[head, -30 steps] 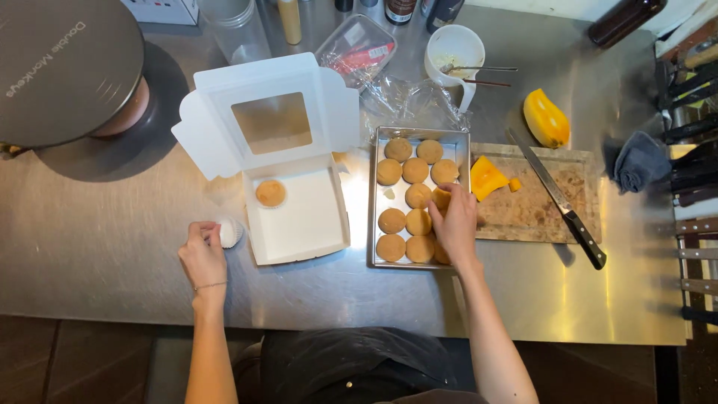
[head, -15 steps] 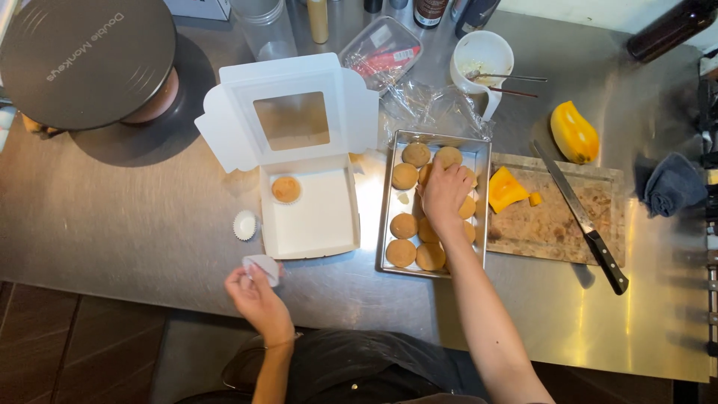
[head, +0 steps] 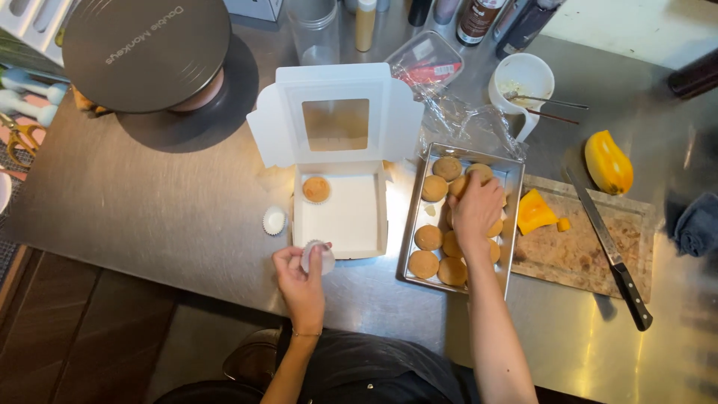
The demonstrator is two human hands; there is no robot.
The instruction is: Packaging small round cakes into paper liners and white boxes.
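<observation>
1. A paper cup (head: 274,221) sits on the steel table (head: 149,209), just left of the box (head: 344,217).
2. The left hand (head: 301,280) has its fingers clamped on a second paper cup (head: 318,257) at the box's front edge.
3. One cake (head: 316,189) lies in the box's back left corner.
4. The right hand (head: 476,209) reaches into the tray (head: 514,176), fingers closed on a cake (head: 458,186).

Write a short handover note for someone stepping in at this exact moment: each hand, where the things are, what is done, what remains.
Left hand: holds a white pleated paper cup at the near edge of the open white windowed cardboard box.
Right hand: over the rectangular metal tray, fingers on a round golden-brown cake; grip not clear.
Done: one cupped cake sits in the box's far left corner.
Left: about eight cakes remain in the tray; a spare empty paper cup lies on the steel counter, left of the box.
</observation>
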